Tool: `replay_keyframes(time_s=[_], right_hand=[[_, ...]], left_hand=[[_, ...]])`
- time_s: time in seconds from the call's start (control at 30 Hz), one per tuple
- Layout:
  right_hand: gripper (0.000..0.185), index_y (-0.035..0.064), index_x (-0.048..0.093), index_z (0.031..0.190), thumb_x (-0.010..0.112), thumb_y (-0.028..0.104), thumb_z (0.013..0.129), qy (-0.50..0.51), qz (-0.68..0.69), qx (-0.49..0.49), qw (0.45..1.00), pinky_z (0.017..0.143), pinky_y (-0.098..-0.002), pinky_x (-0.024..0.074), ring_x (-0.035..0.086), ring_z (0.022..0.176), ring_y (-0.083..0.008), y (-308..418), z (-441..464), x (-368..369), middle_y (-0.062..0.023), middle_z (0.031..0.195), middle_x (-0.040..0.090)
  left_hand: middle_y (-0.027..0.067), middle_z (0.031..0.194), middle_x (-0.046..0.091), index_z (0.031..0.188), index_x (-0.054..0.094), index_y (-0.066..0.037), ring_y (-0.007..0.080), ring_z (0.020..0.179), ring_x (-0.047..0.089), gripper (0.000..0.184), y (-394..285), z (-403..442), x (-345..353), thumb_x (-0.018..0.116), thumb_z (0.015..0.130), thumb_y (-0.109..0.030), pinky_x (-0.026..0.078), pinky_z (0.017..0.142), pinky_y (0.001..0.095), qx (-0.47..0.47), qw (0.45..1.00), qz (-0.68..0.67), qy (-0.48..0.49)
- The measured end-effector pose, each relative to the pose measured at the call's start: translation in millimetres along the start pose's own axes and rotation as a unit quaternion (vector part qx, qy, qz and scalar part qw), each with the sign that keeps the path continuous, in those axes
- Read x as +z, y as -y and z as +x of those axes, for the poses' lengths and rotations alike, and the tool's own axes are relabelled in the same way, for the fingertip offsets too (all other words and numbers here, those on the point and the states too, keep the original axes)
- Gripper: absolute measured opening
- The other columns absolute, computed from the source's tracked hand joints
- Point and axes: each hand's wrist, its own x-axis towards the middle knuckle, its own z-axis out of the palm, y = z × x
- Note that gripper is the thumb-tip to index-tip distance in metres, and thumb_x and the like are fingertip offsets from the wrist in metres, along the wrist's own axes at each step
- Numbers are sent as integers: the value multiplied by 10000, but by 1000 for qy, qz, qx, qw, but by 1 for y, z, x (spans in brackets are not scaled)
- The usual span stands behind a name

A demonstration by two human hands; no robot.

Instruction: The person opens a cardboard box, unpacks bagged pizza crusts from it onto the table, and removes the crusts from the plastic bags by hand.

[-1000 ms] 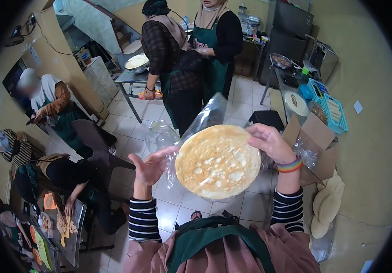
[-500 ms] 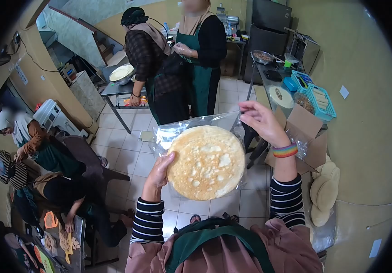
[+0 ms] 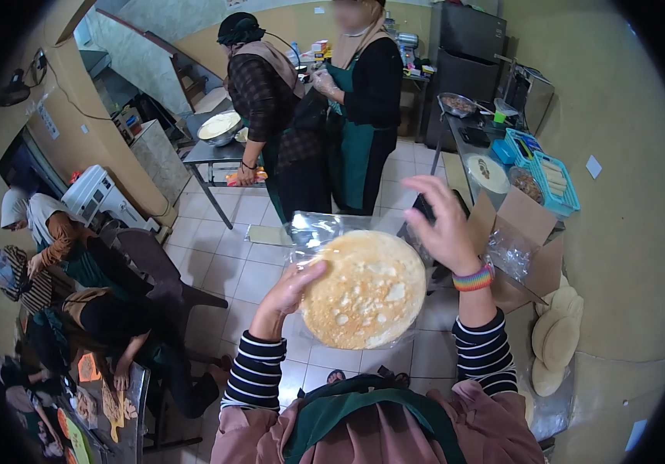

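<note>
A round, browned flatbread (image 3: 365, 290) lies inside a clear plastic bag (image 3: 313, 228) in front of my chest. My left hand (image 3: 290, 292) grips the bagged bread at its left edge, thumb on the front and the other fingers behind. To the upper right of the bread is my right hand (image 3: 442, 224), fingers spread and curved, with nothing visible in it. A rainbow band circles the right wrist.
On the right, a cardboard box (image 3: 522, 209) holding clear plastic stands near stacked flatbreads (image 3: 556, 336) and a blue basket (image 3: 552, 185). Two people in green aprons stand ahead beside a table (image 3: 212, 151). Other people are by a low table (image 3: 137, 402) at left.
My left hand has closed on the bagged bread's left edge. My right hand has come off the bag and opened. The bag's open end has folded down behind the bread.
</note>
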Motion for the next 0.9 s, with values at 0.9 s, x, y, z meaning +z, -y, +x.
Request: replay_keyframes(time_s=[0.9], right_hand=[[112, -25, 635, 819, 572, 65, 801, 34, 233, 208, 949, 432, -189, 420, 514, 537, -45, -22, -5, 24, -33, 626, 585]], left_hand=[[71, 1160, 498, 1203, 424, 34, 149, 1063, 456, 562, 42, -15, 0, 567, 810, -343, 340, 917, 278, 100, 994, -50, -13]])
